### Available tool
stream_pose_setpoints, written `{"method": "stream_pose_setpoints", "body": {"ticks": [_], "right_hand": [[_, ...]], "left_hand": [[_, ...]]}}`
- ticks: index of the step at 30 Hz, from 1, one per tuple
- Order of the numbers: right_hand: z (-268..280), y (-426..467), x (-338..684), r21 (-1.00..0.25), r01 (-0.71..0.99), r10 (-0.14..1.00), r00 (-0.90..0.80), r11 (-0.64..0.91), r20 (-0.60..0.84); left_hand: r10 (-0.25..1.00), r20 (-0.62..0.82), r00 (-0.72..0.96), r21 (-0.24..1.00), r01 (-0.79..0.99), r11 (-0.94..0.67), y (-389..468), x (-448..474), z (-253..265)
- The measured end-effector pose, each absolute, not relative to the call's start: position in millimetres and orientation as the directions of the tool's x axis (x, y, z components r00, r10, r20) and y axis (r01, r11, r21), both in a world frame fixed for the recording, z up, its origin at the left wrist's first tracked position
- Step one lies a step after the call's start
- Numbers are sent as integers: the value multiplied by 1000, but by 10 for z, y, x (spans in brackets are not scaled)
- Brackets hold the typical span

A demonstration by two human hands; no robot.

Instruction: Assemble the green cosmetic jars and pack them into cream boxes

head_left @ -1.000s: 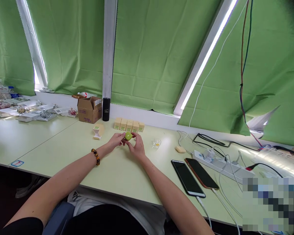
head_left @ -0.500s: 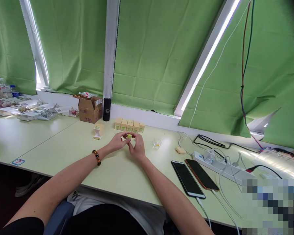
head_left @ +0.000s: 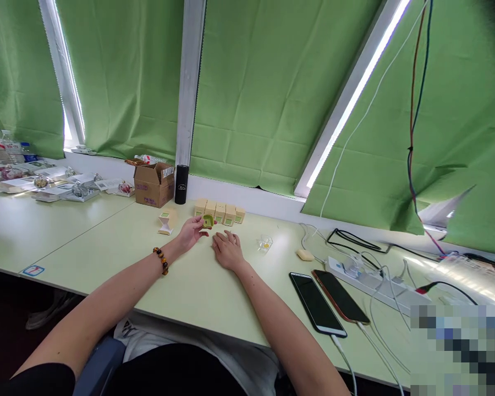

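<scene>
My left hand point(head_left: 188, 234) pinches a small olive-green square piece point(head_left: 208, 221) with a hollow face, held above the table; its exact kind is unclear. Palm down, my right hand point(head_left: 228, 250) rests on the tabletop with its fingers stretched out and nothing visible in it. Just beyond both hands stand several small tan boxes point(head_left: 220, 212) in a row. To the left of my left hand is an open small carton point(head_left: 166, 221). A clear plastic cup-like piece point(head_left: 265, 243) with something yellow in it sits to the right of my right hand.
Two phones point(head_left: 318, 304) lie at the right beside a white power strip point(head_left: 371, 280) and cables. A pale, rounded object point(head_left: 305, 255) is near the strip. A cardboard box point(head_left: 153, 187) and black tumbler point(head_left: 181, 185) stand at the back; packaged ornaments point(head_left: 79, 190) lie far left.
Both hands were together on the green piece. My right hand has let go and come down onto the table; my left hand has moved slightly left and turned the piece's hollow face into view.
</scene>
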State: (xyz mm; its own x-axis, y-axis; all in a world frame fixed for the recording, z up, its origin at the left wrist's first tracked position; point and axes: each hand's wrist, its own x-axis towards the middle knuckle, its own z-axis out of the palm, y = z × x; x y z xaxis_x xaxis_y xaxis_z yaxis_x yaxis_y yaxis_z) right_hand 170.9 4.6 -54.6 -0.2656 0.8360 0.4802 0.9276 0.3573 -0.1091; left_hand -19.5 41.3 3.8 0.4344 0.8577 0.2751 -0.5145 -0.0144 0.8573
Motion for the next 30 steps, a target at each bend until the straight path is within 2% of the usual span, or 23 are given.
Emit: {"method": "stream_pose_setpoints", "body": {"ticks": [5,7,9,11,13,15,17,19,21,25,30], "right_hand": [[-503,24,1716,-120,920,788,-245,372,565],[-441,16,1732,-206,892,761,-202,403,616],[-339,8,1747,-377,811,744,-103,448,660],[-199,-11,1762,-593,637,738,56,492,673],[-36,-51,1776,-779,385,772,216,495,597],[125,-120,1792,-873,81,843,231,482,486],[254,-209,1811,-889,-149,901,90,433,424],[325,-298,1832,-893,-260,924,-11,367,383],[328,-364,1854,-891,-311,929,-57,331,365],[194,-403,1882,-877,-371,938,-38,306,344],[34,-411,1872,-893,-356,958,19,274,286]], "left_hand": [[833,305,462,844,-536,-12,388,-165,38],[833,307,461,840,-542,-10,382,-163,43],[834,306,458,841,-541,-11,378,-165,48],[835,310,454,843,-537,-21,375,-166,51],[836,312,451,846,-532,-29,375,-165,50],[836,310,453,849,-528,-29,375,-160,43],[830,312,463,852,-523,-29,374,-152,34],[817,323,478,855,-517,-36,365,-142,27],[805,332,492,861,-506,-46,349,-132,26],[786,344,513,878,-473,-76,310,-116,30],[757,367,541,890,-441,-117,311,-107,-6]]}}
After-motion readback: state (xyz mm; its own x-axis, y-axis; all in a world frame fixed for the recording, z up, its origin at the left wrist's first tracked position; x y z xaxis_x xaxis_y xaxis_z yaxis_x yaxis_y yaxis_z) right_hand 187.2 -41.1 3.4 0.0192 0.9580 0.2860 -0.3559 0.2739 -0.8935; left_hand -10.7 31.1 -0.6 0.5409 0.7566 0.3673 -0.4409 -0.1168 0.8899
